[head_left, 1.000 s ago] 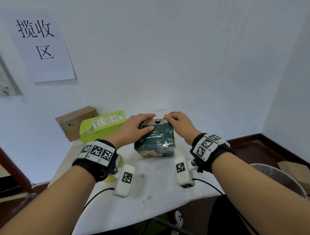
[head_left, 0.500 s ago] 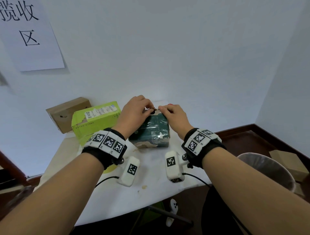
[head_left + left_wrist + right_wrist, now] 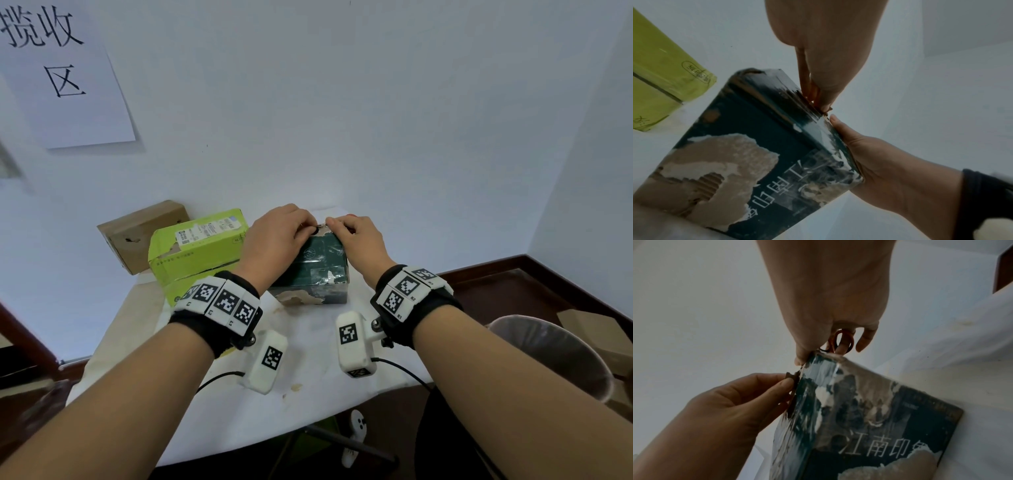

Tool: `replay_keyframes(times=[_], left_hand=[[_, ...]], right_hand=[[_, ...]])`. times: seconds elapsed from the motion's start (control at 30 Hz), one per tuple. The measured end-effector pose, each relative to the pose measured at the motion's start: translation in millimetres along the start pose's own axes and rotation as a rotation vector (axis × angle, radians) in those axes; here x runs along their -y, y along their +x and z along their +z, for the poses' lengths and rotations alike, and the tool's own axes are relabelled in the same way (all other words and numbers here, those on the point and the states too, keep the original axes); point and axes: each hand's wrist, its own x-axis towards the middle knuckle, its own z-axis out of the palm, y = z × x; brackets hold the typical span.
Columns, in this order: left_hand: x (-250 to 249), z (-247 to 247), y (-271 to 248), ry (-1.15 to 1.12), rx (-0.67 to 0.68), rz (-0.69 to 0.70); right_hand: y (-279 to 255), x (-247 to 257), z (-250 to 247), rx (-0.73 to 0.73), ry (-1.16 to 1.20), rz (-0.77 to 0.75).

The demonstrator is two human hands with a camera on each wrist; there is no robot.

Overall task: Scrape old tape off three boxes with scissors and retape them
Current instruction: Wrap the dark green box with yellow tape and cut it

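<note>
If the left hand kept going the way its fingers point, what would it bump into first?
Probably the right hand. The left hand points across the far top edge of the dark green box, and their fingertips nearly meet there, though depth is hard to judge.

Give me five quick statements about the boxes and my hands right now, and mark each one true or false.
1. The left hand and the right hand are both at the far top edge of the dark green box. True.
2. The lime green box sits to the right of the dark green box. False: it sits to the left.
3. The dark green box's print is torn, showing bare cardboard. True.
4. The left hand hangs idle, holding nothing. False: it pinches a torn scrap at the box's edge.
5. The right hand has a finger through a loop of the scissors. True.
</note>
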Motion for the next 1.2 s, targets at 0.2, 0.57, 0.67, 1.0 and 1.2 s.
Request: replay_keyframes(times=[0.2, 0.57, 0.67, 1.0, 1.2], left_hand=[[2, 7, -1, 0.038, -0.033, 0.018], [0, 9, -2, 0.007, -0.091, 0.034], [-1, 9, -1, 0.025, -0.078, 0.009], [1, 13, -3, 0.002, -0.050, 0.034], [18, 23, -18, -0.074, -0.127, 0.175]], right_hand=[[-1, 2, -1, -0.004, 0.005, -0.003], [1, 2, 2, 0.004, 0.007, 0.016], [0, 3, 0, 0.004, 0.000, 0.010], [-5, 10, -3, -0.002, 0.013, -0.001], [-6, 12, -2, -0.006, 0.013, 0.008]])
